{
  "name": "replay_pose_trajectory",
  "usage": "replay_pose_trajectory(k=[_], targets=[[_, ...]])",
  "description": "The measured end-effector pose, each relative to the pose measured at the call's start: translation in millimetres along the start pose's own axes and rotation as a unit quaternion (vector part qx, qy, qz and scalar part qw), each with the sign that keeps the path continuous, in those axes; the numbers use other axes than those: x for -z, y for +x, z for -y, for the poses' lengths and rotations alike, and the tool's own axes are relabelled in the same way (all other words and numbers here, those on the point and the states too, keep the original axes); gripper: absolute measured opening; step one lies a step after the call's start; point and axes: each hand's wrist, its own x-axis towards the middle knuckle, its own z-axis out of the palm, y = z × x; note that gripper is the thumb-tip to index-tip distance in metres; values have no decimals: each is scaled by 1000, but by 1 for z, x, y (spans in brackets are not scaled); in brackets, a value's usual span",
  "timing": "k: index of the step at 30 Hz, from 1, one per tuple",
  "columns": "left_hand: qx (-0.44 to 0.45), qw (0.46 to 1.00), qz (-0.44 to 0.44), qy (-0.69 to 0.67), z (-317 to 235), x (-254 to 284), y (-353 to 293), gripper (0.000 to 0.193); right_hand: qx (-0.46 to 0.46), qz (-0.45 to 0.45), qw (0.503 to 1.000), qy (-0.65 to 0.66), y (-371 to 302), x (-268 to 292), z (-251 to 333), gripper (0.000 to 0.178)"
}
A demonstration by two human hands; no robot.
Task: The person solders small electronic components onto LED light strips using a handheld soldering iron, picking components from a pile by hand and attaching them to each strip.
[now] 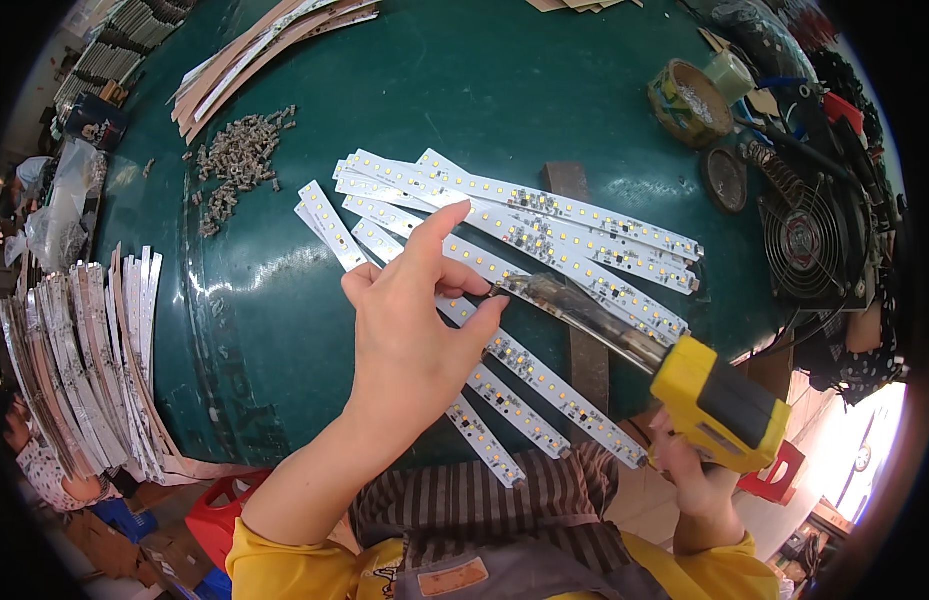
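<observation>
Several white LED circuit strips [605, 232] lie fanned out on the green tabletop. Over them my left hand [410, 320] is closed in a pinch, thumb against a bent finger, with the index finger raised. A small dark piece shows at the fingertips, too small to make out. My right hand [685, 465] grips a yellow and black soldering gun [720, 405] by its handle. Its metal barrel points up and left, and the tip meets a strip close beside my left fingertips. A dark flat bar [590, 365] lies beneath the strips.
A heap of small metallic parts [240, 160] lies at the left. Stacked strips stand at the near left [85, 350] and far left [255, 55]. On the right are a caged fan [800, 235], a coiled iron holder [775, 170], a taped bowl [690, 105] and cables.
</observation>
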Motion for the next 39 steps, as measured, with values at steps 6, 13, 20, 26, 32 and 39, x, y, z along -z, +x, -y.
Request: replay_pose_trajectory(k=[6, 13, 20, 26, 32, 39], targets=[[-1, 1000, 2, 5, -2, -2, 1, 67, -20, -103, 989, 101, -5, 0, 4, 40], [-13, 1000, 2, -7, 2, -1, 1, 67, 66, -163, 972, -157, -10, 3, -28, 51], [-22, 999, 28, 9, 0, 9, 1, 67, 47, -212, 957, -194, -3, 10, -37, 69], [-26, 997, 70, 24, -5, 22, 1, 67, 59, -236, 947, -208, 16, -2, -31, 62], [-55, 995, 52, 64, 2, 51, -1, 46, 44, -221, 955, -193, 14, 1, -40, 61], [56, 971, -143, 185, 63, 106, 14, 24, 88, -298, 908, -281, 2, -7, -28, 71]])
